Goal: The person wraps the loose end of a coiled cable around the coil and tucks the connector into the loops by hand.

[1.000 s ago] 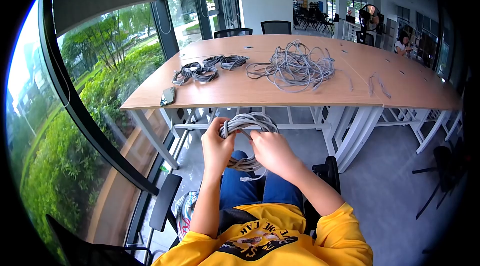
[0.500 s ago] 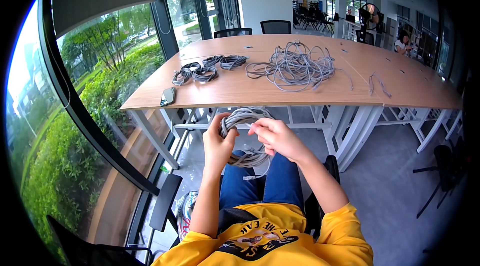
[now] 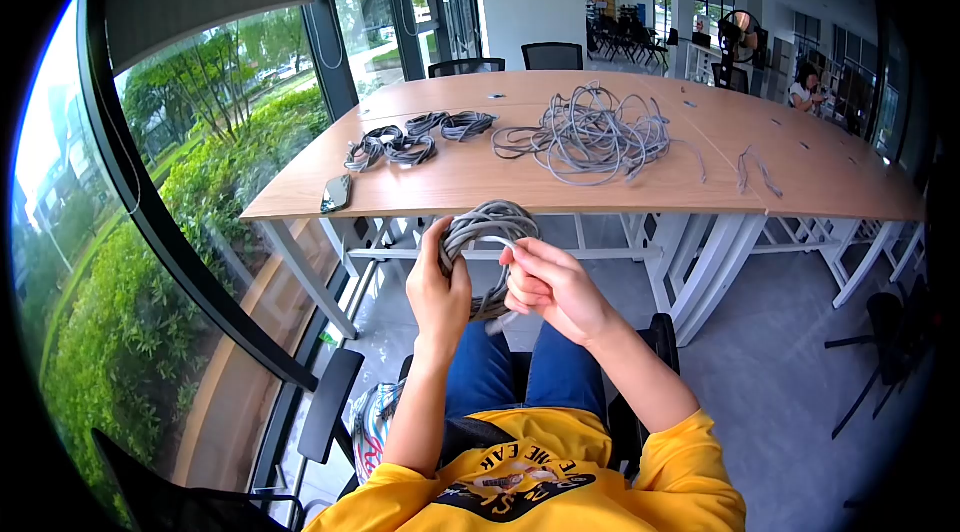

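A grey cable coil (image 3: 497, 220) is held upright over my lap, just in front of the table edge. My left hand (image 3: 440, 282) is wrapped round the coil's left side. At its right side, my right hand (image 3: 550, 285) pinches a strand of the same cable between thumb and fingers. A light connector end hangs below the coil, blurred. On the table lie several dark coiled cables (image 3: 402, 147) at the left and a loose tangle of grey cable (image 3: 600, 137) at the centre.
The wooden table (image 3: 450, 194) spans the view ahead. A phone (image 3: 337, 194) lies near its front left edge, and short cable pieces (image 3: 760, 172) lie at the right. Two chairs (image 3: 552, 56) stand behind it. A person (image 3: 803, 92) is at the far right, near a fan (image 3: 740, 34).
The coil has tilted and moved up a little in my left hand. My right hand has shifted from gripping the coil to pinching a strand at its right side.
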`<move>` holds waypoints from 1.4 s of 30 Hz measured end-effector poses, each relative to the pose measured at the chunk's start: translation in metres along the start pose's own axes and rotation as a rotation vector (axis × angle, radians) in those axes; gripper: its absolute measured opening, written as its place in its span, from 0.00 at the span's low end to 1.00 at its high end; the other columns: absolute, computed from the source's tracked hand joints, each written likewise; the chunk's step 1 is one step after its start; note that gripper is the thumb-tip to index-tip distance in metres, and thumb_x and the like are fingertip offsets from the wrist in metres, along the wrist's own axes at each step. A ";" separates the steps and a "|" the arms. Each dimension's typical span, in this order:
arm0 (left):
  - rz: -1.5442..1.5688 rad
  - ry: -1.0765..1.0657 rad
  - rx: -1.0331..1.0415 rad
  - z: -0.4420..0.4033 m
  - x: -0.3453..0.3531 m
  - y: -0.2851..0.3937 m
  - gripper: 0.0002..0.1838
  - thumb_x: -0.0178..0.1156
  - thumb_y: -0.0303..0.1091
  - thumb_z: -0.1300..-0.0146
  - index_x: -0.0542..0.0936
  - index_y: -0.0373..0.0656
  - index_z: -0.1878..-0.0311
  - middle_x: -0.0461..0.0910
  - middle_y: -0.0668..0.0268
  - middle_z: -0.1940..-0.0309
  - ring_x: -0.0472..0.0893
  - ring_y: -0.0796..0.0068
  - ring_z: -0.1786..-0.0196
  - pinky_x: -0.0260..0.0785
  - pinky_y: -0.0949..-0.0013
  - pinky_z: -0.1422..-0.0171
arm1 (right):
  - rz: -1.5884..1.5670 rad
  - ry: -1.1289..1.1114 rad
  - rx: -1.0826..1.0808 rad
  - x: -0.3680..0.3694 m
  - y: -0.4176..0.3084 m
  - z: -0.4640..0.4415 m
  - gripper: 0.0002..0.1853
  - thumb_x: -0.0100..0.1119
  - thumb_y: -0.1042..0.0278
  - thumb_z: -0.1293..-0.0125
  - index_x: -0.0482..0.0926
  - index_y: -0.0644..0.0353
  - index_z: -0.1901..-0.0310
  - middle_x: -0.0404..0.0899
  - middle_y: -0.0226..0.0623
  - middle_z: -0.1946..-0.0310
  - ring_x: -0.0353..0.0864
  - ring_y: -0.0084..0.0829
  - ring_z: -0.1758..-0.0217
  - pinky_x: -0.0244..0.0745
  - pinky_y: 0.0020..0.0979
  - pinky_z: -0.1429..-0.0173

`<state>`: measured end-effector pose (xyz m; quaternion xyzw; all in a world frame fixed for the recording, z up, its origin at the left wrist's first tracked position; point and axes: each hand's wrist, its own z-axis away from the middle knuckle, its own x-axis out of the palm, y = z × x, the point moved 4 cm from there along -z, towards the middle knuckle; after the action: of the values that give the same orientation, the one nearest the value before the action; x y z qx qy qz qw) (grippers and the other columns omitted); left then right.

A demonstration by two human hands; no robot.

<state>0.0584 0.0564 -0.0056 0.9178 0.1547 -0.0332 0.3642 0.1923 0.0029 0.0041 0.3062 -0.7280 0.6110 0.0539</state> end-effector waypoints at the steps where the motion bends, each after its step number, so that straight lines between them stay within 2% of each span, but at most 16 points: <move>1: 0.000 0.002 -0.001 -0.001 -0.002 0.000 0.19 0.53 0.18 0.51 0.72 0.42 0.53 0.78 0.53 0.67 0.79 0.55 0.65 0.69 0.64 0.62 | -0.005 -0.017 0.006 0.001 -0.001 0.001 0.09 0.40 0.67 0.31 0.68 0.64 0.60 0.52 0.20 0.85 0.49 0.15 0.85 0.56 0.20 0.75; 2: -0.027 -0.002 0.008 -0.003 -0.004 0.001 0.19 0.53 0.18 0.51 0.72 0.42 0.53 0.78 0.53 0.67 0.79 0.55 0.66 0.69 0.64 0.63 | -0.005 -0.018 0.010 -0.002 0.001 0.001 0.09 0.40 0.67 0.31 0.68 0.64 0.60 0.52 0.20 0.85 0.49 0.15 0.85 0.56 0.20 0.75; 5: -0.072 0.027 0.100 -0.002 -0.004 -0.001 0.18 0.53 0.20 0.51 0.72 0.42 0.54 0.78 0.54 0.70 0.78 0.55 0.69 0.69 0.64 0.66 | 0.988 0.117 -0.262 -0.014 -0.006 0.000 0.11 0.46 0.64 0.33 0.71 0.65 0.67 0.67 0.24 0.82 0.61 0.18 0.83 0.60 0.24 0.76; 6: -0.110 -0.006 0.073 0.000 -0.002 -0.001 0.17 0.54 0.21 0.51 0.72 0.42 0.55 0.78 0.54 0.71 0.78 0.55 0.70 0.68 0.63 0.66 | 1.178 0.219 -0.118 -0.006 -0.018 0.006 0.12 0.52 0.64 0.36 0.71 0.65 0.70 0.74 0.31 0.76 0.70 0.26 0.80 0.64 0.28 0.75; 10: -0.154 -0.057 0.051 0.002 -0.002 0.001 0.15 0.54 0.23 0.51 0.73 0.40 0.57 0.77 0.53 0.74 0.78 0.55 0.72 0.68 0.63 0.68 | 1.543 0.393 -0.213 0.006 -0.032 0.012 0.11 0.53 0.64 0.37 0.71 0.65 0.71 0.75 0.37 0.73 0.73 0.35 0.78 0.66 0.32 0.72; 12: -0.136 -0.082 0.044 0.004 -0.003 0.003 0.14 0.54 0.23 0.51 0.73 0.39 0.57 0.77 0.53 0.75 0.77 0.57 0.74 0.68 0.65 0.68 | 1.657 0.541 -0.647 0.009 -0.040 0.014 0.13 0.53 0.62 0.38 0.69 0.64 0.72 0.75 0.42 0.72 0.76 0.43 0.72 0.68 0.38 0.73; 15: -0.011 -0.172 -0.061 0.003 -0.003 0.013 0.13 0.55 0.23 0.49 0.73 0.37 0.58 0.76 0.59 0.78 0.74 0.70 0.78 0.65 0.71 0.72 | 1.486 0.667 -0.838 -0.003 -0.037 0.006 0.12 0.52 0.62 0.37 0.68 0.63 0.69 0.74 0.41 0.68 0.76 0.42 0.72 0.68 0.39 0.73; 18: 0.399 -0.252 -0.315 0.012 -0.001 0.017 0.11 0.56 0.24 0.47 0.73 0.36 0.59 0.70 0.73 0.81 0.65 0.88 0.81 0.55 0.81 0.78 | 1.234 0.599 -0.618 -0.010 -0.036 0.003 0.13 0.50 0.61 0.35 0.66 0.65 0.68 0.73 0.41 0.78 0.75 0.43 0.76 0.68 0.36 0.73; 21: 0.452 -0.252 -0.299 0.014 -0.003 0.021 0.11 0.56 0.24 0.47 0.73 0.36 0.59 0.70 0.73 0.82 0.63 0.90 0.82 0.53 0.82 0.79 | 1.049 0.551 -0.456 -0.009 -0.036 0.002 0.14 0.49 0.61 0.35 0.66 0.65 0.69 0.71 0.41 0.84 0.75 0.43 0.79 0.67 0.35 0.75; 25: 0.383 -0.120 -0.143 0.014 0.004 0.014 0.10 0.56 0.24 0.46 0.73 0.35 0.60 0.69 0.73 0.83 0.65 0.88 0.80 0.56 0.82 0.77 | 1.094 0.617 -0.580 -0.007 -0.035 -0.001 0.13 0.50 0.61 0.35 0.65 0.63 0.69 0.72 0.44 0.84 0.74 0.41 0.81 0.66 0.34 0.78; 27: 0.372 -0.155 -0.231 0.012 0.001 0.009 0.11 0.58 0.25 0.48 0.74 0.34 0.60 0.74 0.67 0.76 0.72 0.79 0.75 0.64 0.77 0.71 | 1.155 0.580 -0.618 -0.007 -0.036 -0.001 0.13 0.50 0.61 0.35 0.65 0.63 0.69 0.72 0.44 0.84 0.75 0.42 0.81 0.66 0.34 0.79; 29: -0.130 -0.153 0.275 0.004 -0.007 0.026 0.15 0.61 0.27 0.53 0.75 0.36 0.59 0.76 0.60 0.64 0.77 0.66 0.63 0.68 0.69 0.60 | 1.213 0.540 -0.650 -0.007 -0.038 -0.001 0.13 0.51 0.62 0.36 0.65 0.62 0.69 0.73 0.44 0.84 0.75 0.42 0.81 0.66 0.34 0.80; 30: -0.178 -0.183 0.231 0.002 -0.011 0.036 0.21 0.64 0.28 0.58 0.74 0.39 0.57 0.73 0.57 0.56 0.73 0.56 0.53 0.66 0.62 0.52 | 1.303 0.470 -0.681 -0.004 -0.039 -0.001 0.12 0.52 0.62 0.36 0.65 0.62 0.69 0.73 0.44 0.83 0.76 0.43 0.80 0.67 0.34 0.80; 33: -0.184 -0.337 0.300 0.000 -0.006 0.054 0.23 0.64 0.27 0.58 0.73 0.40 0.54 0.74 0.57 0.58 0.73 0.58 0.53 0.66 0.63 0.51 | 1.368 0.303 -0.734 0.008 -0.030 -0.002 0.12 0.53 0.63 0.37 0.65 0.62 0.69 0.74 0.44 0.83 0.77 0.44 0.79 0.68 0.35 0.79; 35: -0.211 -0.502 0.198 0.001 0.005 0.043 0.24 0.62 0.24 0.58 0.72 0.41 0.52 0.76 0.55 0.66 0.76 0.53 0.63 0.69 0.61 0.60 | 1.345 0.210 -0.753 0.013 -0.029 0.000 0.12 0.53 0.63 0.37 0.66 0.63 0.69 0.74 0.44 0.83 0.78 0.44 0.79 0.69 0.36 0.79; 42: -0.036 -0.399 0.252 0.004 0.006 0.047 0.22 0.60 0.22 0.56 0.73 0.44 0.53 0.76 0.56 0.72 0.76 0.53 0.70 0.70 0.60 0.67 | 1.450 0.232 -0.738 0.014 -0.034 0.002 0.12 0.55 0.63 0.39 0.66 0.62 0.68 0.76 0.42 0.80 0.78 0.43 0.78 0.71 0.35 0.78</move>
<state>0.0789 0.0227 0.0214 0.9283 0.0906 -0.2393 0.2696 0.1987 -0.0061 0.0389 -0.3428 -0.8890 0.2430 -0.1823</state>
